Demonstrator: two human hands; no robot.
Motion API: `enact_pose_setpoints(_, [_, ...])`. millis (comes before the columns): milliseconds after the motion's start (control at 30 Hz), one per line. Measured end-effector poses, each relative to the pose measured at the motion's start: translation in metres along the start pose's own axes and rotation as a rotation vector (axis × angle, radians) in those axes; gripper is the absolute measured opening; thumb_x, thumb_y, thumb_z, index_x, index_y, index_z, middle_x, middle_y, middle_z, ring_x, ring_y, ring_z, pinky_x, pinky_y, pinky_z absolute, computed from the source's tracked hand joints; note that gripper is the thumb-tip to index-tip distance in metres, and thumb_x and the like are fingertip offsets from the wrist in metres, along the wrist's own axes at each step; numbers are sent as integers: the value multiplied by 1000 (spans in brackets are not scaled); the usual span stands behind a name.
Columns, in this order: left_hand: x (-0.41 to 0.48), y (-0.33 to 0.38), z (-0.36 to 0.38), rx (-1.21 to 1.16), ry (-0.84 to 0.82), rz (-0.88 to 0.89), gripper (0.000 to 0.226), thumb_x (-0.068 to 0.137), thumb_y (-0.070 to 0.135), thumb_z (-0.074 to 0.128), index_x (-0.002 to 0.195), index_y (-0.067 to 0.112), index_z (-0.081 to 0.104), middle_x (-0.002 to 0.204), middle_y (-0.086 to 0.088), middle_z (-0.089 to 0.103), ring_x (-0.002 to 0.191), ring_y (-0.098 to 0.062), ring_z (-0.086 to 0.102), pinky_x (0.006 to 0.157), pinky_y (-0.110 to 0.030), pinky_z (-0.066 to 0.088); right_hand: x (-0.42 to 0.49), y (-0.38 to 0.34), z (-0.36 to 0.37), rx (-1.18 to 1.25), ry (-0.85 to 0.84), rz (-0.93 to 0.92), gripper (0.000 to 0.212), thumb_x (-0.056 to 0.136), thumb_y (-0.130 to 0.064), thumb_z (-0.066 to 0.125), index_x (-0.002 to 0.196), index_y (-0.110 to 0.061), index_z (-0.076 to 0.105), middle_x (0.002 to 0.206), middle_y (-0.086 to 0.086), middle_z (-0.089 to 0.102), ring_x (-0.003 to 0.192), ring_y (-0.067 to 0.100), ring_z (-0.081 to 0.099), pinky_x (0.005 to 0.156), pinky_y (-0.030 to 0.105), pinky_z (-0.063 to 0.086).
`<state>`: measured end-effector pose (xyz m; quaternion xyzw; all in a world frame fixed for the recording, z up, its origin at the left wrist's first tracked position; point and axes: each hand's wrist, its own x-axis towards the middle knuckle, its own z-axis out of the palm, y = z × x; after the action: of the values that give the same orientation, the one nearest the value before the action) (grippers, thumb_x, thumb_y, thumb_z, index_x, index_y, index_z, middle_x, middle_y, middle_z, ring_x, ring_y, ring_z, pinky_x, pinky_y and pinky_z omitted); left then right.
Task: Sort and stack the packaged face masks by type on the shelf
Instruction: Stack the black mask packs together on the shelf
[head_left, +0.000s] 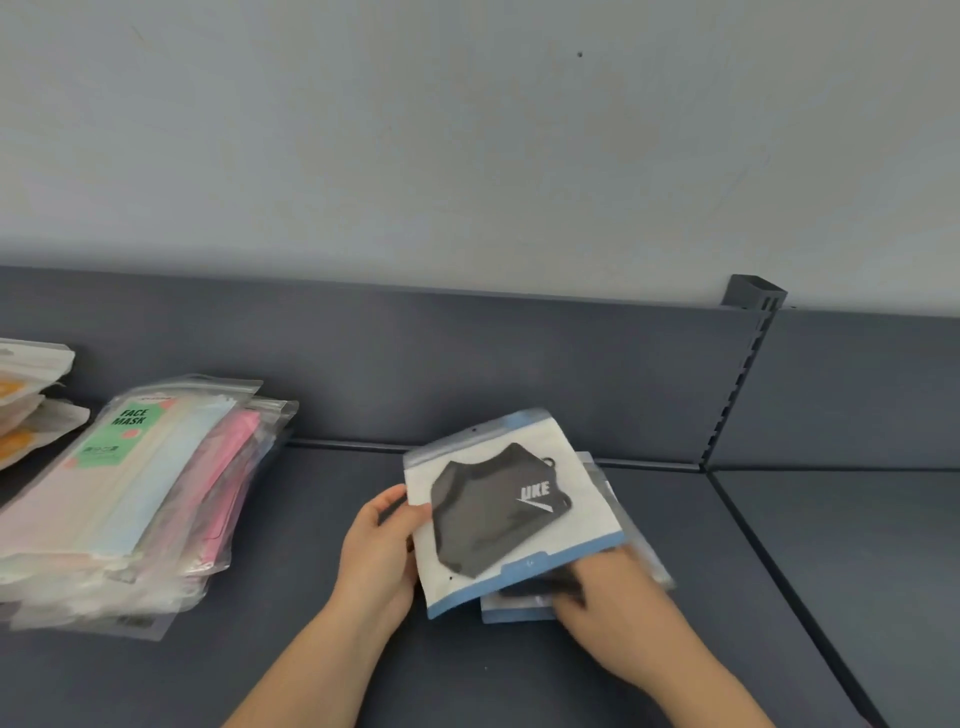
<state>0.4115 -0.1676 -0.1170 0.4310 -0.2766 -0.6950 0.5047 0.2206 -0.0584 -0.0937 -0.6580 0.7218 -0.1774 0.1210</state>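
Nearest the camera, two bare forearms reach up from the bottom edge onto a dark grey shelf (311, 649). The left hand (376, 551) pinches the left edge of a black mask packet (509, 509), thumb on top and fingers curled beneath. The packet is white-backed with blue bands at both ends, and its mask bears a white printed logo. It is tilted, its far end raised.

At the packet's near right corner is the right hand (618, 592), blurred. Its fingers reach in under the held packet and over the lower packets (519, 616), but whether they clasp anything cannot be told. Those lower packets lie on the shelf directly under the grip, their blue edge and clear plastic showing past the top packet's near and right sides.

Well to the left of the left hand's grip lies a slumped stack of pastel mask packets (130, 493), the top one with a green "FACE MASK" label. Beyond that, at the frame's left edge, are orange-printed packets (26, 400).

Behind the grip rises the shelf's back panel (467, 374). To the far right of the hands a slotted upright post (748, 364) divides it from a neighbouring shelf board (857, 545). Above everything is a pale wall (467, 130).
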Motion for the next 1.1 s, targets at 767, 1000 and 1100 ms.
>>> enact_pose_setpoints(767, [-4,-8,3,309,-150,26,57,84,28,77,132,21,47,119,-1,71,104,-20,70,93,-41,55,-10,-40,9,1416,399,588,65,90,6,60,130,-35,28,111,1,58,99,23,63,73,41,59])
enact_pose_setpoints(1000, [-2,-8,0,129,1,66,38,92,9,66,123,19,46,118,-4,66,105,-24,66,90,-45,54,-3,-3,-2,632,427,534,11,94,-26,56,102,-23,62,104,0,64,89,19,62,64,31,49])
enact_pose_setpoints(1100, [-2,-8,0,63,55,80,29,95,7,62,116,19,45,112,-4,64,98,-21,66,77,-37,55,-2,20,1,129,380,540,36,91,-49,51,117,-25,58,124,0,55,111,25,47,84,37,40])
